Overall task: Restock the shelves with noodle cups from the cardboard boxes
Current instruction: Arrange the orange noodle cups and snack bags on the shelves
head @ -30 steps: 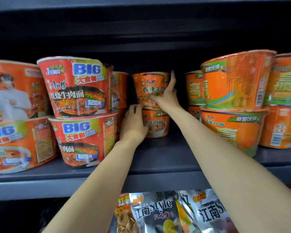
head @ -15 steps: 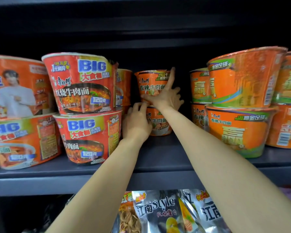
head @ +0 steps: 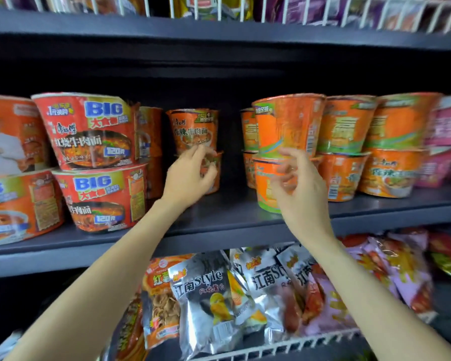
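both hands, left hand (head: 186,175) and right hand (head: 301,186), hang loosely curled and empty before the shelf (head: 219,230), where the stacked cups (head: 193,131) sit mid-shelf toward its back edge: likely light, thin-walled, best gripped around the sides.

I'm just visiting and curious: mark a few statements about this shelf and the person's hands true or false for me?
1. The left hand holds a noodle cup. False: it is empty, fingers loosely curled.
2. Two red BIG cups are stacked left of the hands. True.
3. The right hand rests flat on the shelf. False: it hangs in the air before the orange cups.
4. Silver snack bags lie on the shelf below. True.
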